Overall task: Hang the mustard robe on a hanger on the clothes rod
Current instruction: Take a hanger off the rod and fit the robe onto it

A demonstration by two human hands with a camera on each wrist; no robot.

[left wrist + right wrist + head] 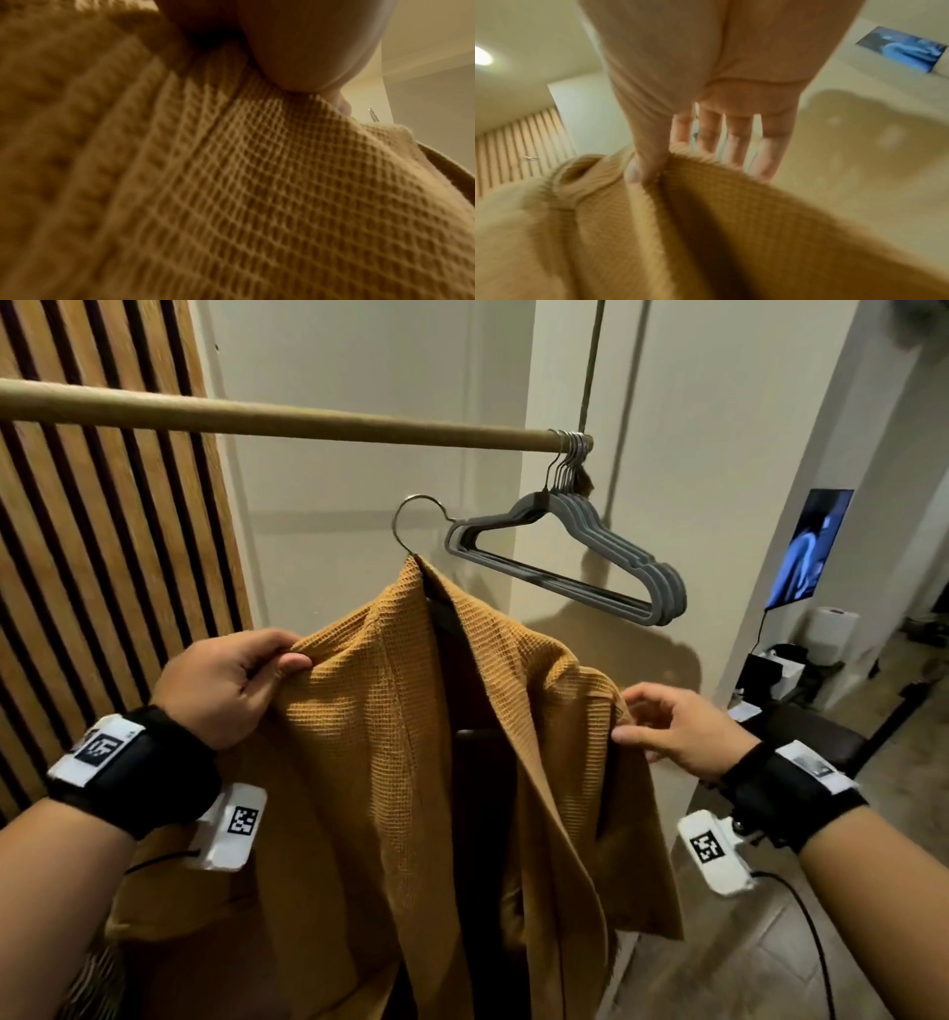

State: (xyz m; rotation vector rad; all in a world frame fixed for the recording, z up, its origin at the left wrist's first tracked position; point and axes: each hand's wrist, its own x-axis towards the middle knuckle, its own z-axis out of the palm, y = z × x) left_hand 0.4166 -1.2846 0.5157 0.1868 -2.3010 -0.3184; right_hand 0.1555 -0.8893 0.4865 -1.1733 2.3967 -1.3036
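Pinching the left shoulder of the mustard waffle-weave robe [411,721] between thumb and curled fingers, left hand [226,683] raised, grip closed on cloth; right hand [678,729] at the other shoulder, thumb pressed to the fabric edge, fingers nearly straight behind it; robe draped on a dark hanger with silver hook [411,521], hook up, long axis vertical, held below the wooden clothes rod [267,419]; grey velvet hangers [606,557] bunched at the rod's end.

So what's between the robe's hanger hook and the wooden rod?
Nothing: in the head view the hook sits below the rod, only bare wall between; spare grey hangers hang off to the right.
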